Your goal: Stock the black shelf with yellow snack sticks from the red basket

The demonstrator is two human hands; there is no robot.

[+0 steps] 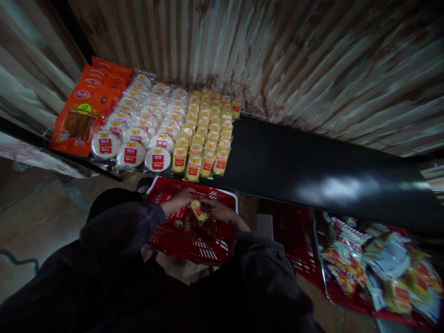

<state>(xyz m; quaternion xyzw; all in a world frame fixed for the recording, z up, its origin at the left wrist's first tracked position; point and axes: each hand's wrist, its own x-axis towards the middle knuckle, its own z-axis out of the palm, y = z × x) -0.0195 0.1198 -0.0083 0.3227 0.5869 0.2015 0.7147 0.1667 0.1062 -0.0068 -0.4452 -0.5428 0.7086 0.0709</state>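
A red plastic shopping basket (163, 238) with a white handle stands before me, below the shelf edge. Inside it, my left hand (181, 199) and my right hand (219, 211) meet over a small yellow-wrapped rice cracker packet (198, 209). Fingers of both hands are closed at its upper end, the left from one side and the right from the other. The packet is tilted, its red-and-white label facing up. Under it, a few small brownish items (189, 224) lie in the basket, too dark to name.
On the black shelf (294, 157) stand rows of yellow cracker packets (193, 166), round white rice cracker packets (130, 154) and orange snack bags (78, 115). Pleated curtains (243, 46) hang behind. At lower right, another red basket (342, 298) holds several snack bags (386, 259).
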